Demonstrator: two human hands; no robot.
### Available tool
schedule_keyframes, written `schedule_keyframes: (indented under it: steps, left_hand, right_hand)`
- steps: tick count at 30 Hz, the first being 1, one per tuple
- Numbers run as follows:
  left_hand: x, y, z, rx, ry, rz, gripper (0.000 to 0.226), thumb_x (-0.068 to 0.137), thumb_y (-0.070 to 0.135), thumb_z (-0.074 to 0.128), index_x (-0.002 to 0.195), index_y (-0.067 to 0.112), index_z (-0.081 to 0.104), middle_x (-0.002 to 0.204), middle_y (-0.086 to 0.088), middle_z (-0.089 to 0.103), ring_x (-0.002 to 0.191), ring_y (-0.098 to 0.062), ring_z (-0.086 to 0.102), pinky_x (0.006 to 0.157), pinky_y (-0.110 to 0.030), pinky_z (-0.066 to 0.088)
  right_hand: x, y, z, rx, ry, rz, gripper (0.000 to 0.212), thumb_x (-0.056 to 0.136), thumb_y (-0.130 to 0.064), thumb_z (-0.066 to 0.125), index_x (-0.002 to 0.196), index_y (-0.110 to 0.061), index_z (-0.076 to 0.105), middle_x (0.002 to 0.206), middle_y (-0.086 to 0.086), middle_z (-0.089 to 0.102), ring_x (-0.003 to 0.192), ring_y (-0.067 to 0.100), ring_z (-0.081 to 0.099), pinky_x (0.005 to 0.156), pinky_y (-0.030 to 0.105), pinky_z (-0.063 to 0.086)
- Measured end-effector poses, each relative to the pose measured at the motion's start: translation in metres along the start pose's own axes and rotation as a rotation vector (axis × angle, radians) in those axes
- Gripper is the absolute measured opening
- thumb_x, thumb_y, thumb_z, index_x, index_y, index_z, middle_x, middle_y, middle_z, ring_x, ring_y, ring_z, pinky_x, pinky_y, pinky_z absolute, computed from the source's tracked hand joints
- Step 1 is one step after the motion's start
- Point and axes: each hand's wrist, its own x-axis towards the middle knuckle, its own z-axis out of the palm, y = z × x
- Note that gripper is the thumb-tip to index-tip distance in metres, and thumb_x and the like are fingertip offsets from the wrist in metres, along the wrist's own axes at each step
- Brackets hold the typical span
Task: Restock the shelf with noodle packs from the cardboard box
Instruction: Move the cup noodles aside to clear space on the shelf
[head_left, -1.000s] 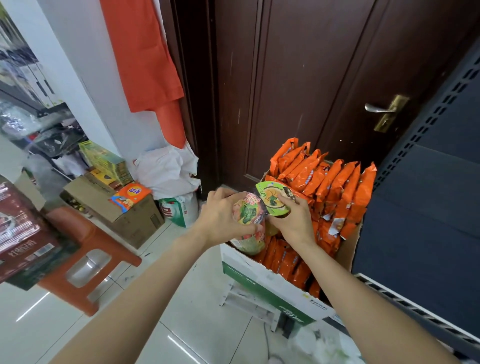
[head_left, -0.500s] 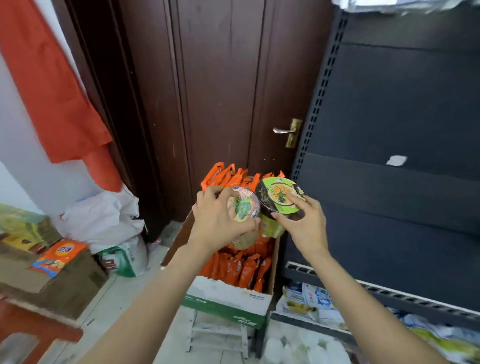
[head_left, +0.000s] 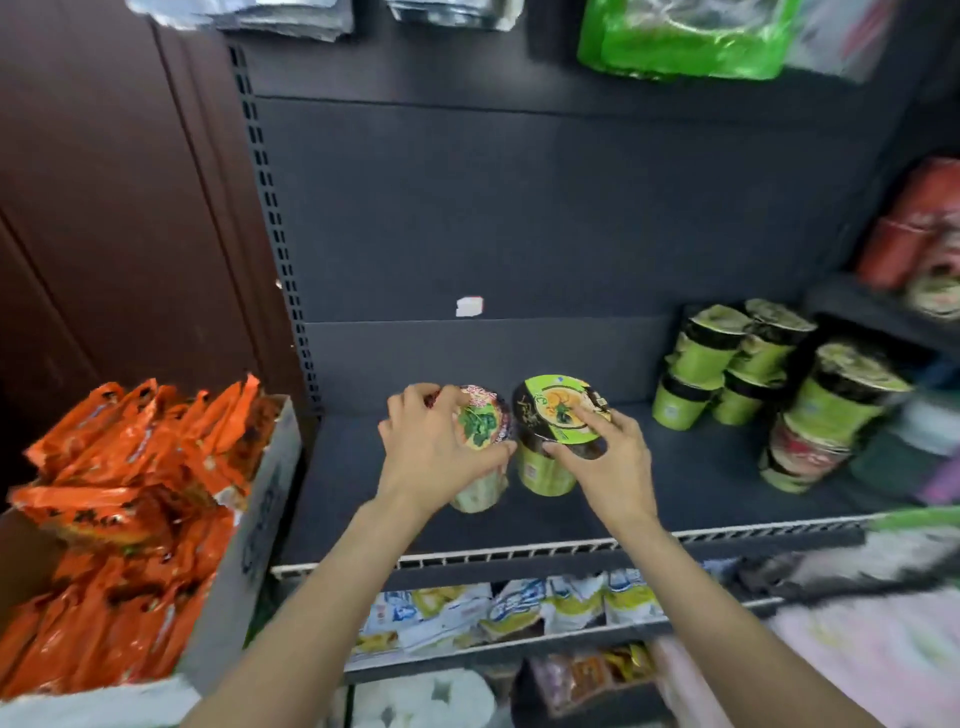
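Left hand grips pale noodle cup | right hand grips green noodle cup | both should be set upright, side by side, on shelf.

Both hands, the left and the right, have carried their noodle cups from above the box over onto the dark shelf, right of the box.
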Motion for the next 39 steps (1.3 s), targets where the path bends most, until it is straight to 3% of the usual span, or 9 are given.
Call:
schedule_keyframes:
  steps: [6,8,11,23,28,31,33,36,39]
  left_hand:
    - [0.019,0.105,0.094,-0.028,-0.067,0.03,0.067,0.064,0.062,0.066,0.12,0.027,0.054,0.127,-0.001,0.041,0.121,-0.021,0.03,0.104,-0.041,0.03]
    - [0.025,0.131,0.119,-0.035,-0.083,0.039,0.067,0.064,0.063,0.066,0.12,0.027,0.054,0.127,-0.001,0.041,0.121,-0.021,0.03,0.103,-0.04,0.03]
    - [0.036,0.162,0.147,-0.029,-0.113,0.057,0.068,0.065,0.064,0.067,0.121,0.028,0.054,0.13,-0.001,0.04,0.123,-0.021,0.029,0.102,-0.037,0.028]
    - [0.097,0.201,0.201,0.008,-0.188,0.132,0.067,0.068,0.063,0.066,0.124,0.029,0.052,0.135,-0.002,0.038,0.126,-0.021,0.026,0.104,-0.038,0.028]
    - [0.108,0.208,0.211,0.022,-0.197,0.142,0.068,0.068,0.063,0.066,0.125,0.029,0.051,0.136,-0.002,0.037,0.126,-0.021,0.026,0.104,-0.04,0.028]
    - [0.11,0.215,0.216,0.035,-0.195,0.141,0.069,0.068,0.063,0.066,0.125,0.029,0.05,0.136,-0.002,0.037,0.126,-0.021,0.026,0.104,-0.038,0.027]
    - [0.11,0.222,0.217,0.038,-0.188,0.137,0.069,0.068,0.062,0.067,0.126,0.028,0.05,0.135,-0.002,0.038,0.126,-0.021,0.026,0.104,-0.037,0.026]
    - [0.109,0.234,0.217,0.051,-0.181,0.128,0.071,0.067,0.062,0.067,0.127,0.028,0.05,0.136,-0.001,0.037,0.126,-0.021,0.026,0.103,-0.036,0.025]
    - [0.107,0.248,0.215,0.052,-0.176,0.122,0.071,0.068,0.063,0.066,0.128,0.028,0.049,0.135,-0.001,0.037,0.126,-0.02,0.025,0.103,-0.036,0.025]
  right_hand:
    - [0.05,0.098,-0.086,-0.058,-0.004,0.05,0.062,0.075,-0.036,0.077,0.131,-0.024,0.055,0.137,0.007,0.038,0.13,0.021,0.038,0.109,0.032,0.033]
    - [0.061,0.126,-0.106,-0.071,-0.009,0.067,0.062,0.075,-0.033,0.077,0.132,-0.021,0.055,0.135,0.009,0.038,0.126,0.021,0.042,0.105,0.025,0.034]
    - [0.079,0.16,-0.125,-0.064,-0.025,0.09,0.061,0.078,-0.026,0.076,0.133,-0.016,0.053,0.136,0.01,0.037,0.115,0.023,0.051,0.083,0.005,0.03]
    - [0.13,0.235,-0.13,-0.082,-0.054,0.182,0.056,0.082,-0.022,0.072,0.133,-0.013,0.051,0.135,0.013,0.036,0.103,0.028,0.057,0.075,0.006,0.03]
    - [0.138,0.251,-0.132,-0.062,-0.089,0.186,0.053,0.08,-0.019,0.074,0.129,-0.014,0.054,0.133,0.012,0.038,0.102,0.028,0.059,0.084,0.019,0.04]
    - [0.141,0.26,-0.137,-0.068,-0.138,0.156,0.052,0.077,-0.017,0.076,0.124,-0.013,0.055,0.13,0.013,0.039,0.111,0.025,0.053,0.091,0.028,0.047]
    - [0.145,0.265,-0.143,-0.098,-0.182,0.144,0.052,0.075,-0.019,0.078,0.122,-0.013,0.054,0.129,0.013,0.04,0.116,0.024,0.048,0.093,0.029,0.046]
    - [0.154,0.27,-0.153,-0.174,-0.253,0.123,0.053,0.076,-0.019,0.077,0.122,-0.011,0.053,0.131,0.015,0.037,0.122,0.027,0.042,0.093,0.019,0.034]
    - [0.163,0.27,-0.162,-0.23,-0.332,0.093,0.054,0.078,-0.016,0.075,0.125,-0.01,0.05,0.132,0.015,0.034,0.119,0.028,0.044,0.093,0.018,0.032]
